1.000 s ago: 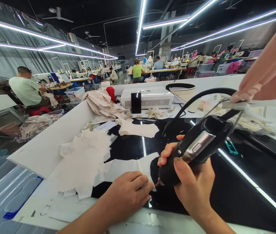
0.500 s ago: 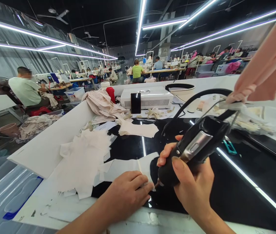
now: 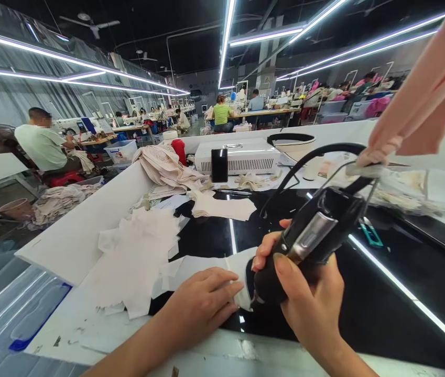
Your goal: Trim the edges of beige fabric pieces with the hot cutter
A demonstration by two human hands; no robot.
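Observation:
My right hand [image 3: 304, 293] is wrapped round a black corded hand tool [image 3: 303, 246] with a silver plate on its side. The tool tilts down to the left, its lower end beside the right edge of a pale fabric piece [image 3: 202, 269]; my hand and the tool's body partly hide that end. Fingers extended, my left hand [image 3: 206, 298] rests flat on the fabric and holds nothing. The fabric lies on a glossy black work surface [image 3: 383, 293]. A twisted pink cloth [image 3: 406, 115] is tied to the tool's top end.
Pale cut pieces [image 3: 131, 262] are piled at left, with a small stack [image 3: 222, 207] behind. A phone [image 3: 219, 165] leans against a white vented box [image 3: 253, 157]. Teal thread snips [image 3: 370, 232] lie at right. White side boards [image 3: 84, 225] edge the table; people sit at machines beyond.
The tool has shifted slightly left and down along the fabric's right edge. My left hand has moved a little left, its fingers more stretched out.

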